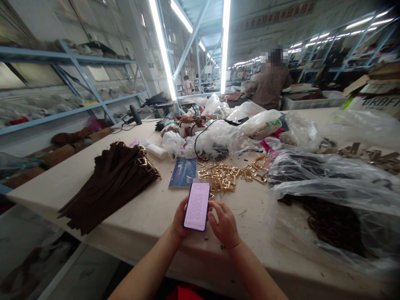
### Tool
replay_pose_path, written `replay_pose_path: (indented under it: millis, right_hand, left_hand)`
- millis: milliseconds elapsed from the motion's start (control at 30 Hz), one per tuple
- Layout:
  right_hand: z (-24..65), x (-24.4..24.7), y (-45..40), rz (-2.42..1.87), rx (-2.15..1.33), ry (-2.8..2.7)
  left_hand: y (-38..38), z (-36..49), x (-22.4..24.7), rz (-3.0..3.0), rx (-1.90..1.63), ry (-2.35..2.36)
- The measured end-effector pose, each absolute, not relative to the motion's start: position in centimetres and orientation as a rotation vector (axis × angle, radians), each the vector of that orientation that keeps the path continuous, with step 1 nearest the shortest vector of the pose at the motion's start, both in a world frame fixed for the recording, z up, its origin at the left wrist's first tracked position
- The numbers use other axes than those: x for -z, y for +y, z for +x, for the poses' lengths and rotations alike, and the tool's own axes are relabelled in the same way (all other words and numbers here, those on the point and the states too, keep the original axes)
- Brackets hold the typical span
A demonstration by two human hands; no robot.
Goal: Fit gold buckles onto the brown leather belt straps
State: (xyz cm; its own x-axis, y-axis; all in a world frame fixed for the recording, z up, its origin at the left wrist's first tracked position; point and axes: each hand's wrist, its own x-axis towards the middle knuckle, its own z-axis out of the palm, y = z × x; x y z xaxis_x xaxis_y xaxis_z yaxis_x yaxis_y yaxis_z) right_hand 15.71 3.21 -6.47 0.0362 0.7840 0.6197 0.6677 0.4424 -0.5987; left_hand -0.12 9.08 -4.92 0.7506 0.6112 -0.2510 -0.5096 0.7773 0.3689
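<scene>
The left hand (179, 220) grips the phone (196, 208); the right hand (226, 227), fingers loosely parted, is at its right edge, contact unclear. Near the table's (150, 216) front edge, the phone's long axis points toward the buckles (222, 177).

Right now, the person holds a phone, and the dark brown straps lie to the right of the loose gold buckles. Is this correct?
Not quite: the head view shows the dark brown straps lying to the left of the loose gold buckles. The phone is indeed held.
</scene>
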Motion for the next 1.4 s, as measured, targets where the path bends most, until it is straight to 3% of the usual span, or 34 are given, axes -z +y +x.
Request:
replay_pose_path:
  millis: [1400]
  right_hand:
    - [15.7,6.4,3.1,-1.282,-0.15,-1.687]
  left_hand:
    - [8.6,0.1,3.8,0.28,-0.623,0.354]
